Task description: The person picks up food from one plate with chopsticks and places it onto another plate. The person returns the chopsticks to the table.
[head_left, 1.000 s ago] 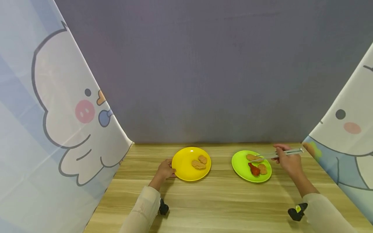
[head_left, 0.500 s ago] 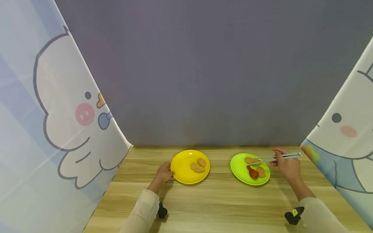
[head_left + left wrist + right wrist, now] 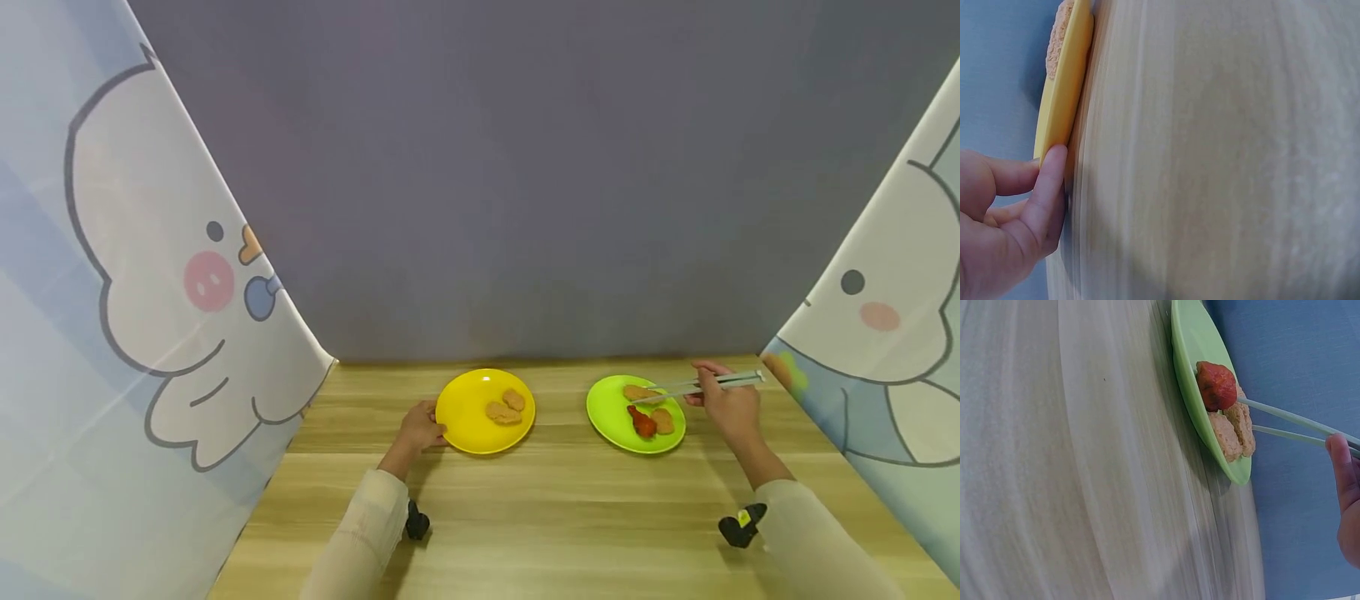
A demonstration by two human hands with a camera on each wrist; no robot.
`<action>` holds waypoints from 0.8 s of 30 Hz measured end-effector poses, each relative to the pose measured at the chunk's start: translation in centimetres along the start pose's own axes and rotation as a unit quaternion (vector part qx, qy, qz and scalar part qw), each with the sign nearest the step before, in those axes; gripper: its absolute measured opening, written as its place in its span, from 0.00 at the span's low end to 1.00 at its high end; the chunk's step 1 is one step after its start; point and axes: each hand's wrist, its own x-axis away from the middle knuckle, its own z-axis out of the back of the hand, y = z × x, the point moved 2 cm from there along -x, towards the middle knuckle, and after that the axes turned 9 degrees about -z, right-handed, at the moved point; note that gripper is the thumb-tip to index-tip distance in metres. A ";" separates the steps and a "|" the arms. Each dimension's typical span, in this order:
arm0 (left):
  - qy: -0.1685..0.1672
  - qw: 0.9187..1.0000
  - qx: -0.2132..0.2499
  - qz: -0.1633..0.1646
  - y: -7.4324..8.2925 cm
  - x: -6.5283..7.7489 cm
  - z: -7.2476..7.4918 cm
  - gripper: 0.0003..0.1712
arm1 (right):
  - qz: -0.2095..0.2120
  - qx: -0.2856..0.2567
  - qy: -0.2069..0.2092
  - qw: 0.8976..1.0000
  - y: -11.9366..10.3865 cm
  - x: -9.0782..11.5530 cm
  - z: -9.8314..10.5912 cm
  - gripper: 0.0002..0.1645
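Yellow plate (image 3: 467, 423) sits between barely parted left fingers (image 3: 1049, 175) (right fingers (image 3: 1343, 467) grip chopsticks (image 3: 1291, 417)).

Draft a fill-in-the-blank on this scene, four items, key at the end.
1. The left hand grips the edge of the ____ plate.
2. The chopsticks are in the person's ____ hand.
3. The red drumstick lies on the ____ plate.
4. The plate at the left hand bears ____ tan nuggets.

Missing words: yellow; right; green; two.

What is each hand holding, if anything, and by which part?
The left hand pinches the yellow plate by its left rim; the right hand holds the chopsticks around mid-length, their back ends jutting past the hand.
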 end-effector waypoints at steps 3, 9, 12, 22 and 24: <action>0.002 1.000 0.006 0.002 0.3 -0.3 0.2 0.35 | -0.001 -0.021 -0.002 1.000 0.7 -1.0 0.0 0.12; -0.002 1.000 0.018 0.012 0.3 -0.5 0.2 0.36 | -0.001 -0.046 0.003 0.999 1.6 -1.7 0.0 0.15; -0.002 1.000 0.020 0.011 0.3 -0.5 0.2 0.35 | -0.009 -0.063 0.008 0.998 1.4 -1.5 0.0 0.13; -0.003 0.999 0.036 0.008 0.0 -0.3 0.1 0.35 | 0.009 -0.098 -0.001 0.995 -1.4 0.4 -0.2 0.17; -0.003 0.999 0.032 0.012 -0.1 -0.3 0.1 0.35 | 0.005 -0.122 -0.006 0.992 -1.6 0.6 -0.3 0.18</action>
